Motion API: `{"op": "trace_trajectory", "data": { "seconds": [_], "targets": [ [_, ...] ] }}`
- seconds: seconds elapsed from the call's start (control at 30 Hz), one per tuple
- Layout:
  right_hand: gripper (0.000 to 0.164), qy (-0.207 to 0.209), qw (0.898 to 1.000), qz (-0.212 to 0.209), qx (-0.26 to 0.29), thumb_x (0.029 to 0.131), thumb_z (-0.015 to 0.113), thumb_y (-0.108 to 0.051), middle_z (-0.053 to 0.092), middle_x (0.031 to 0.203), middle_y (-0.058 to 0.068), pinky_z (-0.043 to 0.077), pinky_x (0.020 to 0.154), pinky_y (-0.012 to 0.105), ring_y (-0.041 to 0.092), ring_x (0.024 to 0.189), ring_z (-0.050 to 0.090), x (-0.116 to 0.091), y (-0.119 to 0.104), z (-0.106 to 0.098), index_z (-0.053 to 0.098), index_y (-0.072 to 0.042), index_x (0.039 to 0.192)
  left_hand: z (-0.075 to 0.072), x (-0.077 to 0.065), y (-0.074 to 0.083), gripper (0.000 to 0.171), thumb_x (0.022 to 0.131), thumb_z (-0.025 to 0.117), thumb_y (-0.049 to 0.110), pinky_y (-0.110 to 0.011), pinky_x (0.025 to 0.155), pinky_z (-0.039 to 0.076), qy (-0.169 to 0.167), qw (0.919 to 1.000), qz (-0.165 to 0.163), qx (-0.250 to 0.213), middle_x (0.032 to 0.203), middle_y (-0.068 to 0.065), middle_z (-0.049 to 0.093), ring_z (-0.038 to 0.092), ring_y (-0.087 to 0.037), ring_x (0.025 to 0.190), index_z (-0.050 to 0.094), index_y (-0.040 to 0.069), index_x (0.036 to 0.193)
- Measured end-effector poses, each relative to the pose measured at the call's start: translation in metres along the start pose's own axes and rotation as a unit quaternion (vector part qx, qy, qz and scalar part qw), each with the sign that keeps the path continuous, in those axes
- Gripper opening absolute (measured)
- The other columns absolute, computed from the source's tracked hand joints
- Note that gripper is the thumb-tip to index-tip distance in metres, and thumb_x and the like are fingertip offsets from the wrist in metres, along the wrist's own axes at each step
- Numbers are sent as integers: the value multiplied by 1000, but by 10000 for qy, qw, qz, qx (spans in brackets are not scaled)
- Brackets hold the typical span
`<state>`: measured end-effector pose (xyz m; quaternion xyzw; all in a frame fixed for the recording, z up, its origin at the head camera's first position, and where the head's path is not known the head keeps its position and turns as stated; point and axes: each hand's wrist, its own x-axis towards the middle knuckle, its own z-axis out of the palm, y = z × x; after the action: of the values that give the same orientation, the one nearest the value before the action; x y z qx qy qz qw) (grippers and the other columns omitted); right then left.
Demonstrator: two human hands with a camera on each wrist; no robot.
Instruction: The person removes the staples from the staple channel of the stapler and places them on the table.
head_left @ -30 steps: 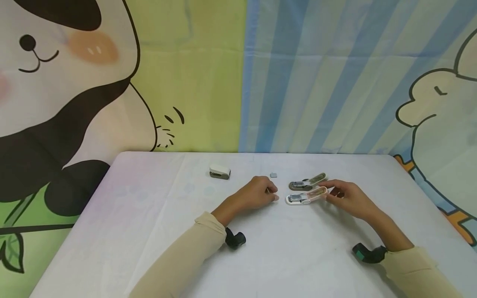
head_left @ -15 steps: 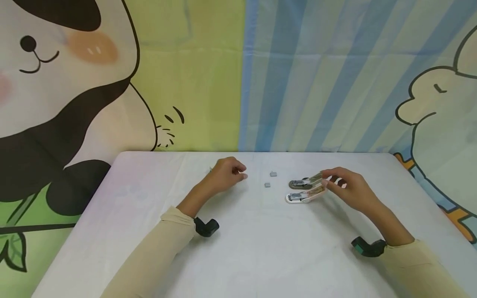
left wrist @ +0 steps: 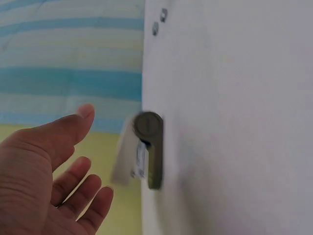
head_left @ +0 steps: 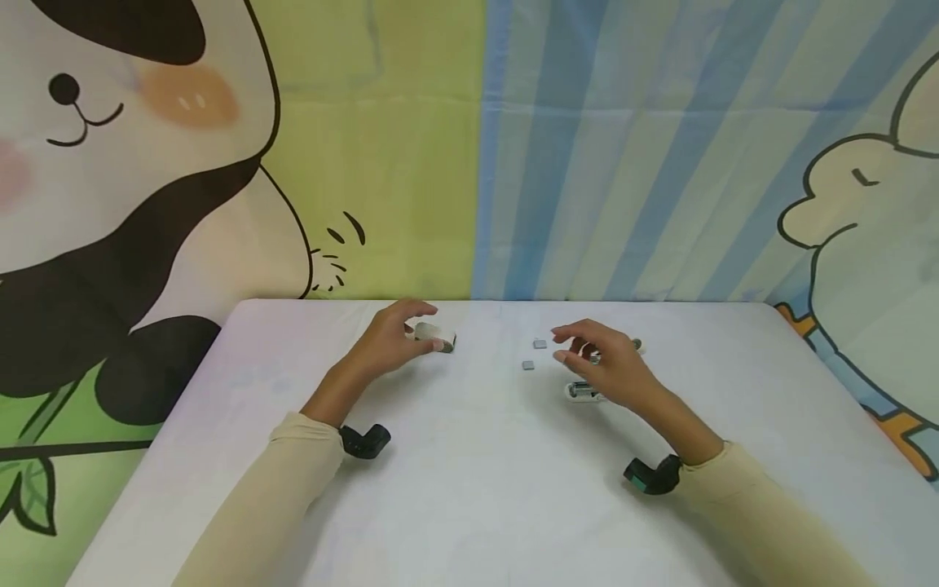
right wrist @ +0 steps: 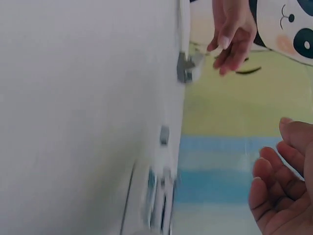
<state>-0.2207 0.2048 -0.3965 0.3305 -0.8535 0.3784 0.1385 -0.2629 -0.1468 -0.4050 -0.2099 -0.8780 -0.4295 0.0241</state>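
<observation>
My left hand [head_left: 385,341] reaches round a small white-and-brown stapler [head_left: 433,332] at the back left of the table. In the left wrist view the thumb and fingers stand apart, with a gap between them and the stapler [left wrist: 149,142]. My right hand [head_left: 609,365], fingers loosely bent and holding nothing, hovers over two mini staplers whose tops are swung up. The white one [head_left: 582,393] is partly covered by the hand, and the brown one [head_left: 638,345] mostly hidden. Left of its fingertips lie two small grey blocks, one farther back [head_left: 540,344] and one nearer [head_left: 528,365].
The things lie on a white-covered table [head_left: 469,489] towards its back edge. Behind it hangs a cloth [head_left: 587,163] with cartoon figures and stripes. Each wrist carries a black camera, one left [head_left: 365,442] and one right [head_left: 651,475].
My left hand has gone left from the middle, revealing the nearer grey block, and now spreads at the stapler. My right hand has let go of the raised stapler tops and moved left.
</observation>
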Motion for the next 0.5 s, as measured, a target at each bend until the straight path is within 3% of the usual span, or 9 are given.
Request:
{"op": "trace_trajectory", "data": {
  "seconds": [0.23,0.5],
  "targets": [
    [40,-984,9899,604,825,90,72,-18,58,121,7,50,68,31,15,80,59,26,-14,52,61,-13,128,-2,-3,-27,61,82,80,17,-45,96,44,-178,9977,-623,-202,137,-9,52,49,-29,122,54,4,136],
    [61,-1449,9690,1389,1443,86,76,-16,43,139,13,51,60,34,21,74,60,64,-15,95,50,-8,141,0,-1,-33,71,82,80,18,-46,96,43,-384,9959,-652,-501,140,-13,51,47,-29,124,47,2,142]
  ]
}}
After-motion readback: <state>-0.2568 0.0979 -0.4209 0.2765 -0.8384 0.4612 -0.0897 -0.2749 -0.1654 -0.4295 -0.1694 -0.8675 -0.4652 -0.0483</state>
